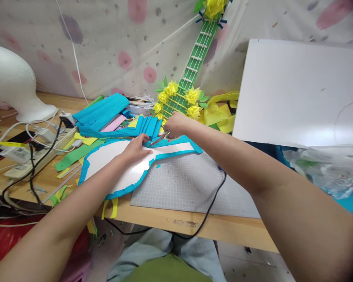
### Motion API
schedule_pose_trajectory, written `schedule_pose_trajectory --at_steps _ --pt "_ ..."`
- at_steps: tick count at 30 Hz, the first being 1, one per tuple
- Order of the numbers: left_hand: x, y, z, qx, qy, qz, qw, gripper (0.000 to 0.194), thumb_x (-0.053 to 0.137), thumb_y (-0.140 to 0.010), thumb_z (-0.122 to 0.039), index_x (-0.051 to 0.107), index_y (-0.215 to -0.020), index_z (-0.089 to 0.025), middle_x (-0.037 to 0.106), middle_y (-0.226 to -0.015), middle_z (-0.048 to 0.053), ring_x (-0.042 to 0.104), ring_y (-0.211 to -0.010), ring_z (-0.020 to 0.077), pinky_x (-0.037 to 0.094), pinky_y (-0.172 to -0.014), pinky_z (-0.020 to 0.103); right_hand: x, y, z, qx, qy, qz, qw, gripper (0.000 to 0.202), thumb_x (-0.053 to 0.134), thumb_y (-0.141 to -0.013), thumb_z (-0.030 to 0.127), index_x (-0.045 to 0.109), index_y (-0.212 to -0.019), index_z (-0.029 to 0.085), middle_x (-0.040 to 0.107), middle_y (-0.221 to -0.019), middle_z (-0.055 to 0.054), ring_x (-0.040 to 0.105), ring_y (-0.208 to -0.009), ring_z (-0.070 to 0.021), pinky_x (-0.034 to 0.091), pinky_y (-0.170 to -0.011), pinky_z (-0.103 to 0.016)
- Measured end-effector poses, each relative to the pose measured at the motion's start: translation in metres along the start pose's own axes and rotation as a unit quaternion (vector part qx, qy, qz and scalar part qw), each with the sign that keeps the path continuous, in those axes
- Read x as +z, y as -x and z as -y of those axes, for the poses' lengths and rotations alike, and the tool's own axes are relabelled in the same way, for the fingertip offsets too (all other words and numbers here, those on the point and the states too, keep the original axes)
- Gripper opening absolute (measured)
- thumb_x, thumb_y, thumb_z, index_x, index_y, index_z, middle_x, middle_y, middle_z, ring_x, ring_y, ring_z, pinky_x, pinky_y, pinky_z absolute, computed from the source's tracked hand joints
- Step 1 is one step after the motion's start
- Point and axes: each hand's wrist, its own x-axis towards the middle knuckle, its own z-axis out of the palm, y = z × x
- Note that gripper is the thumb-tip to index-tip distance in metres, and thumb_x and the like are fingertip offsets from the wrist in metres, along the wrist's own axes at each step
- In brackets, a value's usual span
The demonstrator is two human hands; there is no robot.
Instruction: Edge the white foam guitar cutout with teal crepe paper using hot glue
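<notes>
A white guitar-shaped board (120,168) edged with blue paper lies on the desk, partly over a grey cutting mat (176,188). My left hand (138,148) rests on the board near where body and neck meet, fingers spread along its upper edge. My right hand (175,124) is closed round the handles of scissors (159,139), whose blades point left at the blue edging beside my left fingertips. Just behind my left hand is folded blue crepe paper (148,126).
A green paper guitar with yellow flowers (194,62) leans at the back. Left are a foam head (11,78), a power strip (44,152) with cables and paper scraps. A white panel (297,94) and plastic bag (326,168) are right. A black cable crosses the mat.
</notes>
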Motion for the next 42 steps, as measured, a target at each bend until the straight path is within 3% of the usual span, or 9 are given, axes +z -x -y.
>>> schedule_pose_trajectory --at_steps 7,13,19,25,28,31,34,37,42 --pt "-0.001 -0.001 0.0 -0.009 0.006 0.006 1.0 0.054 0.067 -0.062 -0.043 0.045 -0.107 -0.022 0.057 -0.11 0.007 0.053 -0.106 0.0253 0.042 -0.088 0.039 -0.001 0.006 -0.003 0.005 -0.026 -0.004 1.0 0.028 0.054 -0.073 0.036 0.068 -0.092 0.02 0.067 -0.091 -0.008 0.058 -0.092 -0.0229 0.029 -0.075 -0.032" --pt "-0.004 0.002 -0.006 -0.02 0.01 0.002 1.0 0.053 0.067 -0.063 -0.042 0.046 -0.107 -0.022 0.058 -0.109 0.006 0.053 -0.104 0.0238 0.043 -0.087 0.037 0.015 0.051 0.004 0.108 -0.105 0.014 0.989 0.036 0.049 -0.077 0.043 0.067 -0.098 0.019 0.067 -0.089 -0.011 0.06 -0.086 -0.0252 0.032 -0.068 -0.031" --pt "-0.007 0.003 -0.009 -0.033 0.015 0.011 0.999 0.057 0.067 -0.063 -0.042 0.047 -0.112 -0.023 0.059 -0.112 0.006 0.053 -0.107 0.0239 0.042 -0.088 0.036 0.069 0.116 0.035 0.141 -0.198 0.032 0.969 0.035 0.05 -0.075 0.053 0.065 -0.086 0.022 0.068 -0.077 -0.009 0.061 -0.072 -0.0227 0.033 -0.06 -0.029" --pt "-0.005 0.001 -0.009 -0.045 -0.043 0.008 0.998 0.056 0.065 -0.064 -0.044 0.048 -0.113 -0.024 0.058 -0.115 0.008 0.051 -0.111 0.0293 0.039 -0.092 0.041 0.124 0.135 0.055 0.089 -0.255 -0.002 0.963 0.021 0.053 -0.075 0.033 0.063 -0.088 0.02 0.067 -0.091 -0.009 0.06 -0.085 -0.0207 0.035 -0.075 -0.029" --pt "-0.006 0.002 -0.01 -0.06 -0.033 0.02 0.997 0.054 0.063 -0.065 -0.046 0.047 -0.112 -0.025 0.057 -0.117 0.008 0.051 -0.111 0.029 0.042 -0.089 0.041 0.121 0.131 0.047 0.071 -0.281 0.041 0.956 0.025 0.058 -0.071 0.032 0.064 -0.092 0.02 0.067 -0.094 -0.008 0.06 -0.087 -0.0215 0.037 -0.071 -0.028" --pt "-0.006 0.003 -0.01 -0.069 -0.033 0.03 0.997 0.053 0.062 -0.065 -0.047 0.046 -0.112 -0.027 0.056 -0.119 0.008 0.05 -0.112 0.0292 0.042 -0.089 0.041 0.099 0.118 0.03 0.093 -0.297 0.083 0.947 0.03 0.064 -0.068 0.038 0.065 -0.092 0.02 0.067 -0.092 -0.007 0.061 -0.084 -0.0212 0.039 -0.063 -0.026" --pt "-0.004 0.002 -0.006 -0.062 -0.02 0.031 0.997 0.055 0.063 -0.065 -0.047 0.045 -0.113 -0.027 0.055 -0.12 0.007 0.048 -0.115 0.0285 0.041 -0.091 0.041 0.071 0.086 0.019 0.133 -0.3 -0.031 0.944 0.028 0.054 -0.079 0.039 0.062 -0.099 0.021 0.066 -0.101 -0.006 0.06 -0.089 -0.0197 0.04 -0.068 -0.026" --pt "-0.002 0.001 -0.003 -0.051 -0.013 0.025 0.998 0.056 0.064 -0.065 -0.047 0.045 -0.113 -0.026 0.056 -0.118 0.007 0.048 -0.115 0.0275 0.04 -0.091 0.04 0.053 0.037 0.019 0.09 -0.312 -0.134 0.936 0.037 0.053 -0.083 0.032 0.055 -0.117 0.017 0.059 -0.12 -0.008 0.052 -0.109 -0.0203 0.038 -0.085 -0.028" --pt "-0.003 0.002 -0.004 -0.036 -0.018 0.015 0.999 0.052 0.063 -0.066 -0.046 0.045 -0.111 -0.025 0.057 -0.117 0.006 0.051 -0.11 0.0259 0.042 -0.089 0.038 0.049 -0.033 0.028 0.053 -0.307 -0.087 0.946 0.05 0.056 -0.079 0.025 0.048 -0.127 0.017 0.057 -0.122 -0.01 0.05 -0.111 -0.0213 0.038 -0.086 -0.028"
